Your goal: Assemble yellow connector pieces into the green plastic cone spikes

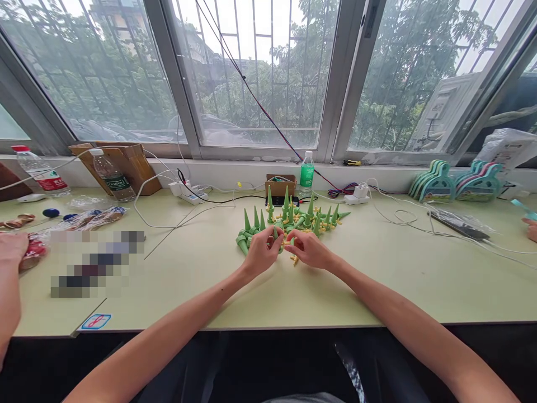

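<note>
My left hand [262,252] is closed in a pinch around a green cone-shaped plastic piece [276,234], its tip pointing up. Close beside it on the right, my right hand [309,249] pinches a small green piece [292,242] with a bit of yellow at its edge. The fingertips of both hands nearly meet, so the joint between the pieces is partly hidden. Behind the hands spreads a cluster of green cones [286,207], several upright and others lying down, with small yellow parts among them. One yellow part [295,259] lies just under the right hand.
A small cardboard box [280,184] and a green-labelled bottle [306,174] stand behind the cluster. White cables [168,223] cross the table. Green hangers [434,182] stand at right. Other people's hands show at left [10,252] and right [531,228].
</note>
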A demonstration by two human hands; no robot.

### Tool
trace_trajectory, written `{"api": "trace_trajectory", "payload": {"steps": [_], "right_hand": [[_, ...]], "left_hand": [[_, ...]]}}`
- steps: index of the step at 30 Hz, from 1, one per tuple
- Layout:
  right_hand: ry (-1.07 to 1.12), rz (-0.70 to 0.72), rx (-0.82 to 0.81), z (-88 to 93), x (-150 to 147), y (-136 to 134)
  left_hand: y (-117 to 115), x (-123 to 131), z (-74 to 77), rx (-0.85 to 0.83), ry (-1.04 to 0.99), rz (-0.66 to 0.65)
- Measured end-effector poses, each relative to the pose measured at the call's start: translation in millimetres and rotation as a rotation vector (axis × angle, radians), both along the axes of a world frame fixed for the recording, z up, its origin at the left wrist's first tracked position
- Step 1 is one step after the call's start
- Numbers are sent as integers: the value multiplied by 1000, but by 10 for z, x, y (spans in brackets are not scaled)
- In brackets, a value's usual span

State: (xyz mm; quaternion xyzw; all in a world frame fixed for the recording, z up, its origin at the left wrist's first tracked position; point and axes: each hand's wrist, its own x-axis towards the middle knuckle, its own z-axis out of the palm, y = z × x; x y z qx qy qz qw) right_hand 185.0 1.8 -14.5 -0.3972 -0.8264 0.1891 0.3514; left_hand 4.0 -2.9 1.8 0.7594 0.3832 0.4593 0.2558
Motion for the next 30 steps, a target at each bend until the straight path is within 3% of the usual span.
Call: {"api": "trace_trajectory", "payload": {"steps": [9,21,30], "right_hand": [[-15,38,79,-30,4,33],[13,16,3,-6,8,1],[-7,43,53,-15,10,27]], "left_hand": [[1,2,-25,-12,8,-28],[5,11,-11,-26,-19,-4],[1,6,-23,-35,-22,-29]]}}
